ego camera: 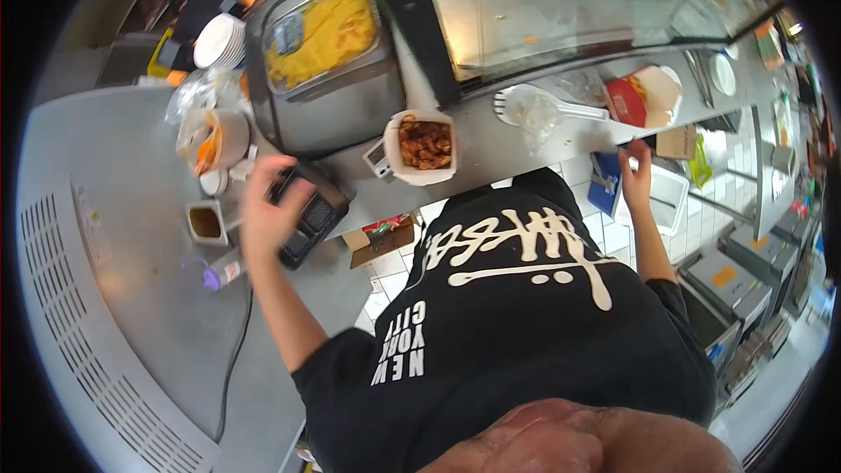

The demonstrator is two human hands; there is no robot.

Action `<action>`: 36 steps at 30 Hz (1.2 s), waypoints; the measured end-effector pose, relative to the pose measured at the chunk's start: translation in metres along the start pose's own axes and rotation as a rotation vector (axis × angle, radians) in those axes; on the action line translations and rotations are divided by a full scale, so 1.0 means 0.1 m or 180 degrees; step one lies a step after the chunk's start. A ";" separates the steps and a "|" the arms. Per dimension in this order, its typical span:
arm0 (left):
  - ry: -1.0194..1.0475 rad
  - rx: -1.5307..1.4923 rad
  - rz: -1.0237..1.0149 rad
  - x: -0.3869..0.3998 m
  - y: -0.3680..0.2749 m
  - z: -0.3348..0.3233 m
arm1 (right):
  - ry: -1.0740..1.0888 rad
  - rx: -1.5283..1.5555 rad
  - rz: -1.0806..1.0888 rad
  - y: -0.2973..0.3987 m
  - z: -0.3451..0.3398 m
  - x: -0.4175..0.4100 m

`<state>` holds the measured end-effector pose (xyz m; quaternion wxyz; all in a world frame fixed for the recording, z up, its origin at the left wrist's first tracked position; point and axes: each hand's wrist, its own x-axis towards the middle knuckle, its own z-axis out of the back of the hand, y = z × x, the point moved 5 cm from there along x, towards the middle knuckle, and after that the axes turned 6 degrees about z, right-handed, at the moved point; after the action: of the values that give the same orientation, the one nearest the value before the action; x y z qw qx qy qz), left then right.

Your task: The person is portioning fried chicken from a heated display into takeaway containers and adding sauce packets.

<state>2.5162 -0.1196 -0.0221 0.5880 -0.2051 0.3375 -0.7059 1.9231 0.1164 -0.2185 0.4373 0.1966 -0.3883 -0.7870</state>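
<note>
My left hand (272,203), blurred by motion, is at a black plastic container (315,210) on the left of the steel counter. Its thumb and fingers are apart over the container; whether they grip it is unclear. To the right, a white paper food box (420,175) filled with glazed brown meat pieces stands near the counter's front edge, beside a small device with a display (379,159). My right hand (636,174) is at the front edge on the right, fingers bent, next to a small brown cardboard box (677,142). What its fingertips touch is hidden.
A steel pan of yellow food (328,39) stands behind my left hand, near stacked white lids (220,43) and a plastic tub (213,141). A white slotted serving spoon (548,105), a red-and-white carton (644,95) and tongs (698,79) lie below the glass display case (578,0).
</note>
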 end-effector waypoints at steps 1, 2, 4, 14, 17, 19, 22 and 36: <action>0.0569 0.0002 0.0177 -0.09 -0.06 -0.37 | -0.0284 0.0309 -0.0046 0.07 0.01 0.11; 0.0977 -0.0048 0.0239 -0.17 0.15 -0.75 | -0.0543 0.0234 0.0232 0.01 0.04 0.24; 0.1180 -0.0480 0.0385 -0.28 0.36 -1.39 | -0.0834 0.0481 0.0260 -0.11 0.00 0.53; 0.1251 -0.0881 -0.0342 0.02 0.43 -2.23 | -0.0881 0.0774 0.0349 -0.10 -0.22 0.98; 0.1376 -0.0841 -0.0568 0.05 0.50 -2.38 | -0.1092 0.0790 0.0395 -0.06 -0.19 0.92; 0.1294 -0.1043 -0.0430 0.01 0.62 -2.46 | -0.1225 0.1031 0.0472 0.00 -0.12 0.83; 0.1221 -0.1027 -0.0446 -0.01 0.65 -2.57 | -0.1651 0.0883 0.0624 -0.34 0.12 0.53; 0.2555 -0.0365 -0.1449 -1.22 -1.35 -4.71 | -0.1621 0.2454 -0.0125 -1.02 1.81 -2.96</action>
<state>2.1265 0.1208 -0.2361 0.2287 -0.0166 0.5232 -0.8208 1.9109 0.4772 -0.1948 0.2080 0.1526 -0.7438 -0.6166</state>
